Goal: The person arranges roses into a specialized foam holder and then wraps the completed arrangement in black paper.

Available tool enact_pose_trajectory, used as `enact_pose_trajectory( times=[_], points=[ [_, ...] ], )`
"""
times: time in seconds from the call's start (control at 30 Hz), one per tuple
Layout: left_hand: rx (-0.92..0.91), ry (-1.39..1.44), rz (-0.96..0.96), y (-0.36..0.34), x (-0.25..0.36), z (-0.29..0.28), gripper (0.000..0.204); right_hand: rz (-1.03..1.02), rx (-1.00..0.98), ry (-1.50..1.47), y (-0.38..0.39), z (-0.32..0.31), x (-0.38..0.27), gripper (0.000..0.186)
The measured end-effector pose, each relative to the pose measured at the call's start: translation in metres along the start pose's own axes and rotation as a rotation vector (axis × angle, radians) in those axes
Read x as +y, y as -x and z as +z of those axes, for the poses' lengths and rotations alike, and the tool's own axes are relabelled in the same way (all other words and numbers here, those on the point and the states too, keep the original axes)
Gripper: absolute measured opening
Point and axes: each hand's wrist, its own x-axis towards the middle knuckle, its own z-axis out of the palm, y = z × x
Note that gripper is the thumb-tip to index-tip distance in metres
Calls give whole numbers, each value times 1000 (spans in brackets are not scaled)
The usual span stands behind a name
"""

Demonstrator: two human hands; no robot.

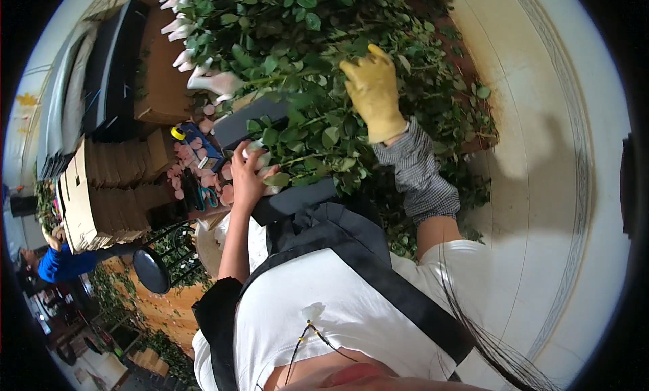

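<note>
One blue-sleeved worker (66, 264) sits in view far off at left, then one stack of cartons (101, 205) and one black stool (151, 270). Next, at least four white-wrapped heads (215, 82) line the far side, with one pair of scissors (211, 199) nearer, among many petals (177, 181). Here's the bare left hand (249, 178), fingers curled around one pale bloom (254, 146), left of the leafy stems (324, 131). Rightmost, one yellow-gloved right hand (375, 92) spreads its fingers over those stems; contact, I can't tell.
</note>
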Motion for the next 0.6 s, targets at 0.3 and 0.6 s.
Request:
enact_pose_trajectory(
  times=[0.3, 0.6],
  points=[
    [-6, -41, 5, 2, 2, -2, 47, -28, -335, -220, -75, 117, 22, 38],
    [-48, -50, -77, -1, 7, -5, 51, 88, -26, 302, -143, 246, 95, 24]
  ],
)
